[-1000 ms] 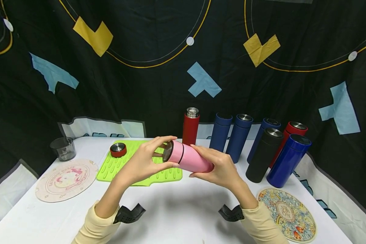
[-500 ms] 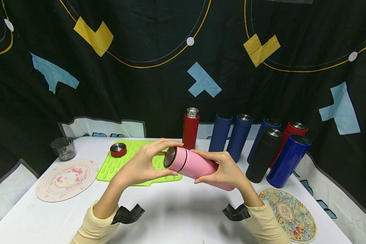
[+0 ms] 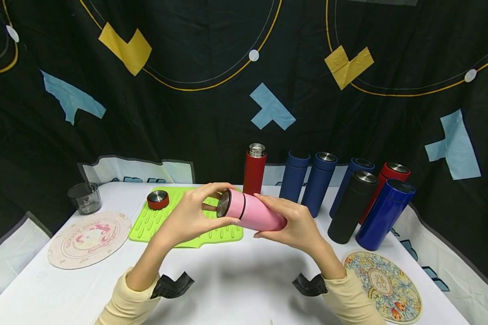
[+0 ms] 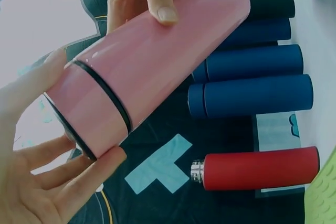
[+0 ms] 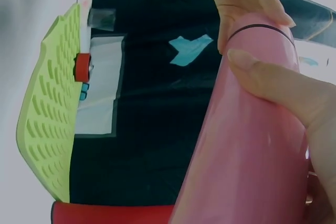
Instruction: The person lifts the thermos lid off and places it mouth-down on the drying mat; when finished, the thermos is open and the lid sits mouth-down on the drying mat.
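A pink thermos [image 3: 261, 213] is held tilted in the air above the table, its lid end to the upper left. My left hand [image 3: 189, 216] pinches the pink lid [image 3: 236, 203] between thumb and fingers. Around the body, my right hand [image 3: 294, 221] keeps its grip. In the left wrist view, a dark ring separates the lid from the thermos body [image 4: 163, 51]. The right wrist view has the thumb lying along the thermos [image 5: 247, 145]. Behind it stands an uncapped red thermos [image 3: 255, 174] with a bare steel neck.
A red lid [image 3: 157, 199] sits on the green drying mat [image 3: 146, 225]. Several blue, black and red thermoses, such as the black one [image 3: 351, 210], stand at the right. A clear cup [image 3: 85, 198] and a round pink mat [image 3: 85, 243] are left; a patterned mat [image 3: 384, 286] lies right.
Half a second ago the thermos pointed lower to the right and its lid faced more forward. It has since swung back up-left with my right hand, close to its earlier pose.
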Tool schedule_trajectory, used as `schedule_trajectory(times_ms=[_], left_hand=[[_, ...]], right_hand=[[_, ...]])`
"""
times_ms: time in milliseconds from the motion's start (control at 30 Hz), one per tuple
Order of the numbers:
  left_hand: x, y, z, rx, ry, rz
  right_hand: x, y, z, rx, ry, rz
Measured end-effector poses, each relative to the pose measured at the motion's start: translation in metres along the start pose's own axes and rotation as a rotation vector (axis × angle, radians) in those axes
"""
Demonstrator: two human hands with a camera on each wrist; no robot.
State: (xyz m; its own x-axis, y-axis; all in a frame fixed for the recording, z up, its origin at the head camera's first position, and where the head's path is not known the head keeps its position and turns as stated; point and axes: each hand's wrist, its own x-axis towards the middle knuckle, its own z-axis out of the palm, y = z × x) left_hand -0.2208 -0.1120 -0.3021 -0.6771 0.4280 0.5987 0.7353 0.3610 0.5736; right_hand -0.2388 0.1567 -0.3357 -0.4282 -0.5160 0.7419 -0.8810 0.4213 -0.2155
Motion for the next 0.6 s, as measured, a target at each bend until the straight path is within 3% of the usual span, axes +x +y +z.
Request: schedule_trajectory(times_ms=[167,433,600], left_hand=[[0.001,-0.002,0.001,0.011,-0.02,-0.021],[0.002,-0.006,-0.001,-0.001,-0.092,0.141],[0.003,-0.008,-0.001,-0.029,-0.107,0.189]], right_hand=[[0.0,0.001,0.001,-0.025,0.005,-0.011],[-0.001,0.004,-0.007,0.194,-0.112,0.117],[-0.002,0.002,-0.01,0.228,-0.154,0.192]])
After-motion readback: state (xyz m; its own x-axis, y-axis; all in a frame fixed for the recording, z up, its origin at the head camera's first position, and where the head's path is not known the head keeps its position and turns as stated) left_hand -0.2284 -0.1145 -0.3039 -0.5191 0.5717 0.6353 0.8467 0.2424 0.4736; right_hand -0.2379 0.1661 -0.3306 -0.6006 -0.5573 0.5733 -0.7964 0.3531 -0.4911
